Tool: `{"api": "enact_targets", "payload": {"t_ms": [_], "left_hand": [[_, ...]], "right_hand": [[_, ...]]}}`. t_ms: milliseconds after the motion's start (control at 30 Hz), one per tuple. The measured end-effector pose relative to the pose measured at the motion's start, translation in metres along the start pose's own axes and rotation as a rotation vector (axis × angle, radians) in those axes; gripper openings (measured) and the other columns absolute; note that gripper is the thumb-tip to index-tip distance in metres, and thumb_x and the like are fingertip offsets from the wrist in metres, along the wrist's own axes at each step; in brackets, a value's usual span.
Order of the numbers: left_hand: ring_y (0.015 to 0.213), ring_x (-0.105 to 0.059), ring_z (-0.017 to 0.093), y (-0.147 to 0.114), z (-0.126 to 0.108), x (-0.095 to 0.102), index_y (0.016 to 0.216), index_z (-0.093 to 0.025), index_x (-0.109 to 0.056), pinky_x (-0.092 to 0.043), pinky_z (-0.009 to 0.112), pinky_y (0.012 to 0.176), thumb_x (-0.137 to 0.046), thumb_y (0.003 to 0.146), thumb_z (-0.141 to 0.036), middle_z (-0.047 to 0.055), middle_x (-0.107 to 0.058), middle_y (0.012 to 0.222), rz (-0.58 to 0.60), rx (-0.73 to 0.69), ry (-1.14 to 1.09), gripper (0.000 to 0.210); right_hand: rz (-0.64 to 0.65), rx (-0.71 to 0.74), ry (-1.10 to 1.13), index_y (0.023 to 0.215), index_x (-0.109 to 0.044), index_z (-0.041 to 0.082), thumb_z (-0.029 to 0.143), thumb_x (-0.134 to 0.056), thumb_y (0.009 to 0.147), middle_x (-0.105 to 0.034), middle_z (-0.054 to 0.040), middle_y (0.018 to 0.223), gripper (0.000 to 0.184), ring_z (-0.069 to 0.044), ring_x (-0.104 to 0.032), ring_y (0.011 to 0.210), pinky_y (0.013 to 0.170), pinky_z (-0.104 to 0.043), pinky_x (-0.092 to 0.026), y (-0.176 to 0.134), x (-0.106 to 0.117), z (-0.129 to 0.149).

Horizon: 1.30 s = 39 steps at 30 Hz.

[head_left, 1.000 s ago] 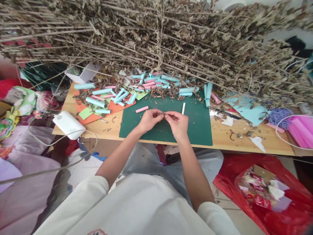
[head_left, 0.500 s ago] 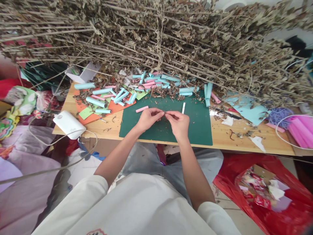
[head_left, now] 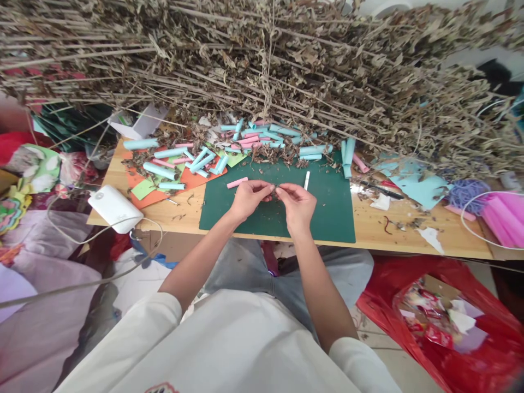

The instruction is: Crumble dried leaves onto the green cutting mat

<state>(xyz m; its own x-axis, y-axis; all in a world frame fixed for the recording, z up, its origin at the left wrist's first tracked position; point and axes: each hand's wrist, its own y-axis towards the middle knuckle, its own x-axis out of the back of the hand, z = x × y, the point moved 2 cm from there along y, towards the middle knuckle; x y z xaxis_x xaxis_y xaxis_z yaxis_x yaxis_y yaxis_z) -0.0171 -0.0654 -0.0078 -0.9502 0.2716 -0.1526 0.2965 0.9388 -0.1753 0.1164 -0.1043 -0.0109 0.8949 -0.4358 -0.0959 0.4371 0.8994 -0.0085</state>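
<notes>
Above the green cutting mat (head_left: 229, 210), my left hand (head_left: 250, 197) and my right hand (head_left: 298, 203) meet almost fingertip to fingertip. Both are closed in a pinch on a small dark bit that looks like dried leaf; the fingers hide most of it. Just beyond my left hand lies a pink paper roll (head_left: 237, 183). A slim white stick (head_left: 307, 180) lies on the mat past my right hand. Leaf crumbs are scattered across the mat.
Dried leafy stalks (head_left: 229, 60) are heaped across the back. Blue and pink paper rolls (head_left: 159, 171) lie before them, some on orange paper (head_left: 158, 199). A white power bank (head_left: 115, 209) with a cable sits left. A red bag (head_left: 385, 284) of scraps stands below right.
My fingertips have drawn slightly apart, and the right-hand fingers have curled in a little more. Nothing else has visibly moved.
</notes>
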Motion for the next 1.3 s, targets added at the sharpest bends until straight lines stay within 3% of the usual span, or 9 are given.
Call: {"api": "enact_targets", "payload": {"t_ms": [200, 467, 667, 733, 933, 1067, 1200, 1300], "left_hand": [[0.068, -0.063, 0.013, 0.0, -0.002, 0.003, 0.089, -0.012, -0.075, -0.054, 0.028, 0.069, -0.072, 0.075, -0.047, 0.006, -0.071, 0.079, 0.111, -0.022, 0.087, 0.038], [0.07, -0.062, 0.015, -0.002, -0.009, 0.007, 0.095, -0.013, -0.074, -0.048, 0.027, 0.066, -0.063, 0.082, -0.036, 0.006, -0.073, 0.082, 0.079, -0.145, 0.362, 0.029], [0.061, -0.054, 0.012, -0.005, -0.022, 0.003, 0.084, -0.014, -0.072, -0.039, 0.024, 0.059, -0.059, 0.082, -0.027, 0.002, -0.067, 0.069, 0.151, -0.196, 0.578, 0.019], [0.06, -0.051, 0.011, -0.006, -0.023, 0.001, 0.084, -0.014, -0.071, -0.037, 0.023, 0.058, -0.059, 0.082, -0.028, 0.001, -0.065, 0.068, 0.135, -0.192, 0.541, 0.019], [0.06, -0.055, 0.01, 0.0, -0.011, 0.002, 0.088, -0.012, -0.071, -0.042, 0.023, 0.058, -0.064, 0.081, -0.035, 0.001, -0.064, 0.067, 0.06, -0.124, 0.241, 0.024], [0.063, -0.058, 0.011, 0.003, -0.005, 0.004, 0.089, -0.012, -0.073, -0.046, 0.024, 0.061, -0.071, 0.077, -0.039, 0.003, -0.068, 0.073, 0.034, -0.08, 0.085, 0.029], [0.065, -0.059, 0.012, 0.0, -0.004, 0.0, 0.092, -0.012, -0.075, -0.049, 0.026, 0.063, -0.071, 0.077, -0.039, 0.005, -0.071, 0.076, 0.017, -0.077, 0.079, 0.031], [0.066, -0.06, 0.012, -0.004, -0.003, -0.001, 0.095, -0.013, -0.075, -0.05, 0.027, 0.064, -0.07, 0.078, -0.038, 0.006, -0.073, 0.081, -0.014, -0.095, 0.107, 0.031]], "right_hand": [[0.02, 0.217, -0.21, 0.081, -0.076, 0.021, 0.03, -0.071, 0.079, -0.073, -0.0037, 0.082, 0.011, -0.017, -0.068, 0.076, 0.071, -0.031, -0.057, -0.007, 0.001, 0.012], [0.179, 0.145, -0.287, 0.091, -0.078, 0.023, 0.031, -0.069, 0.08, -0.075, -0.0046, 0.093, 0.016, -0.019, -0.07, 0.083, 0.078, -0.033, -0.059, 0.0, 0.007, 0.021], [0.29, 0.246, -0.505, 0.082, -0.075, 0.023, 0.027, -0.064, 0.081, -0.073, -0.0036, 0.084, 0.011, -0.017, -0.066, 0.074, 0.075, -0.032, -0.056, 0.001, 0.009, 0.027], [0.242, 0.198, -0.425, 0.081, -0.073, 0.021, 0.028, -0.066, 0.079, -0.072, -0.0037, 0.082, 0.01, -0.017, -0.066, 0.074, 0.075, -0.033, -0.056, 0.001, 0.009, 0.021], [0.008, -0.046, 0.112, 0.08, -0.068, 0.02, 0.03, -0.076, 0.067, -0.068, 0.0003, 0.072, 0.018, -0.014, -0.063, 0.065, 0.068, -0.029, -0.055, 0.006, 0.008, 0.0], [-0.011, -0.007, 0.017, 0.082, -0.071, 0.02, 0.034, -0.077, 0.069, -0.072, -0.0018, 0.077, 0.02, -0.015, -0.066, 0.069, 0.072, -0.032, -0.057, 0.005, 0.008, 0.003], [0.068, 0.13, -0.13, 0.087, -0.077, 0.022, 0.034, -0.074, 0.075, -0.075, -0.005, 0.092, 0.018, -0.019, -0.07, 0.086, 0.082, -0.035, -0.058, -0.001, 0.005, 0.012], [0.116, 0.166, -0.169, 0.089, -0.077, 0.023, 0.033, -0.072, 0.077, -0.075, -0.0047, 0.094, 0.016, -0.019, -0.07, 0.088, 0.084, -0.035, -0.058, -0.003, 0.004, 0.015]]}}
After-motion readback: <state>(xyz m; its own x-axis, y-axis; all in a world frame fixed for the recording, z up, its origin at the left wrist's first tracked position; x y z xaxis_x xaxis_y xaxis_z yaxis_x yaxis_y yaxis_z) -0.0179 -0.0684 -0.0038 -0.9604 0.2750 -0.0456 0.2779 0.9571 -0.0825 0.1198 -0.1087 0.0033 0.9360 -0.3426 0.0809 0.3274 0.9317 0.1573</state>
